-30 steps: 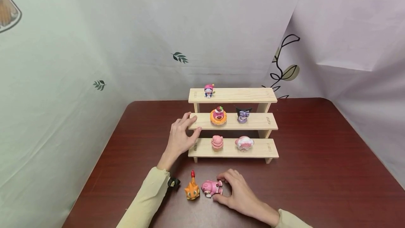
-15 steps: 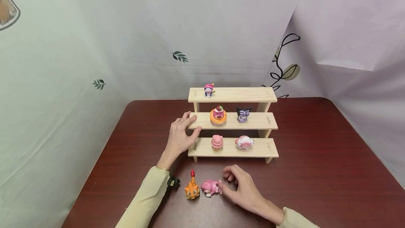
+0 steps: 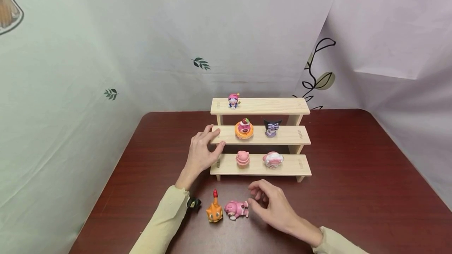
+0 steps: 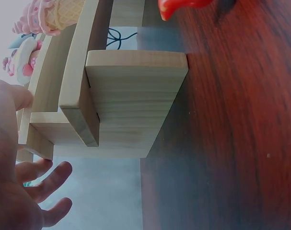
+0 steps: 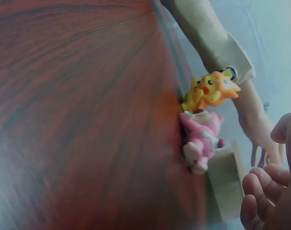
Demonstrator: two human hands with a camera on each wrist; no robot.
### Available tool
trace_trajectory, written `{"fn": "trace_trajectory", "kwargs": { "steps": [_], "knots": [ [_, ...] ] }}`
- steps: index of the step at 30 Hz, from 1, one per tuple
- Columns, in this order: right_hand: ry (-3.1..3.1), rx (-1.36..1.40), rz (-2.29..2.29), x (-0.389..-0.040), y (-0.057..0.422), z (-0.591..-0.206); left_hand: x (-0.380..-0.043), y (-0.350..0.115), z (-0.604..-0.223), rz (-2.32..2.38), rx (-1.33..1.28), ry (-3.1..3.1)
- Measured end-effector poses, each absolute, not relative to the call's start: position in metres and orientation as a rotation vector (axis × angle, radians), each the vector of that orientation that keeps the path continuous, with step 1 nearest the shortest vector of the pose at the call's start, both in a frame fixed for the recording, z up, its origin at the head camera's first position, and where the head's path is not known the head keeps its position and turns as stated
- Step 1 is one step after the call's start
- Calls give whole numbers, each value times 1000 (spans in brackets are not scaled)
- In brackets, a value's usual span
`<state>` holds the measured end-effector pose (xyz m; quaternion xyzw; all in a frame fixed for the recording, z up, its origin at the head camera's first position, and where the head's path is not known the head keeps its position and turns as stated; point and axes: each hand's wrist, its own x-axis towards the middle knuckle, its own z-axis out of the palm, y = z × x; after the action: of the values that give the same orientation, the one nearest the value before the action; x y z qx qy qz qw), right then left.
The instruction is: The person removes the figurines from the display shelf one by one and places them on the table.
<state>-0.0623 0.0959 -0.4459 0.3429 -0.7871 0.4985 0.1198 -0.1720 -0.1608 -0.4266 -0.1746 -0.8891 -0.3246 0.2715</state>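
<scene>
My left hand point(image 3: 203, 153) holds the left end of the middle tier of a pale wooden three-step display stand point(image 3: 279, 136), thumb at its front edge and fingers over the end. In the left wrist view, thumb and fingers straddle the wood point(image 4: 37, 141). A pink bear figurine point(image 3: 236, 209) lies on the table before the stand, beside an orange figurine point(image 3: 214, 212) with a red-tipped tail. In the right wrist view the orange figurine point(image 5: 221, 91) shows a yellow front. My right hand point(image 3: 275, 207), loosely curled and holding nothing, hovers just right of the bear.
On the stand are a pink-capped figurine point(image 3: 233, 101) on top, a doughnut-shaped one point(image 3: 244, 129) and a dark purple one point(image 3: 271, 128) in the middle, and a pink cone-shaped one point(image 3: 242, 158) and a pink-white one point(image 3: 273, 160) below. Dark red table point(image 3: 360, 191) extends rightward.
My right hand has drawn away from the pink bear figurine, moving right and slightly back toward the stand. The bear stays lying where it was. My left hand has kept its place on the stand.
</scene>
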Motion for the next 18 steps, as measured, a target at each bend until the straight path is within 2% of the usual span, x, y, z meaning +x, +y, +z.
{"fn": "trace_trajectory", "kwargs": {
  "steps": [8,18],
  "knots": [
    [-2240,1084,1367,-77,104,-414,-171,-162,-427,-871,-475,-2392],
    [-2106,1171,1218,-118,107,-355,-171,-160,-426,-856,-479,-2378]
  ]
}}
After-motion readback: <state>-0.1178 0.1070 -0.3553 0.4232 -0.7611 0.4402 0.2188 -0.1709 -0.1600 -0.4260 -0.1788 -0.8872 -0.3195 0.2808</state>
